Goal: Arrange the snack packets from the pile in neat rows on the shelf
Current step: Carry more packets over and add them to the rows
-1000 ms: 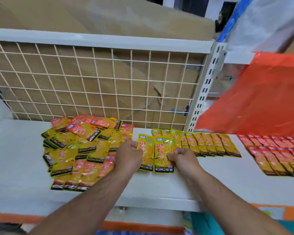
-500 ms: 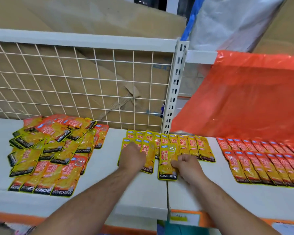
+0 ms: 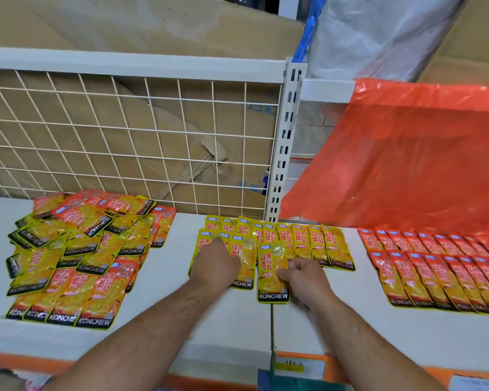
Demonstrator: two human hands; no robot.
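Two hands at frame centre — right hand (image 3: 305, 280) pinches yellow KONCHEW packet (image 3: 272, 268) at front row's end; left hand (image 3: 215, 268) lies on neighbouring packets (image 3: 244, 256), grip unclear. Pile (image 3: 76, 249) sits left on white shelf (image 3: 167, 280).

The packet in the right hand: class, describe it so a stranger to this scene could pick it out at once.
Find the white slotted post at the back of the shelf; a yellow row lies below it. The packet is at that row's front, pinched by the right hand, and alone juts towards the shelf's edge.
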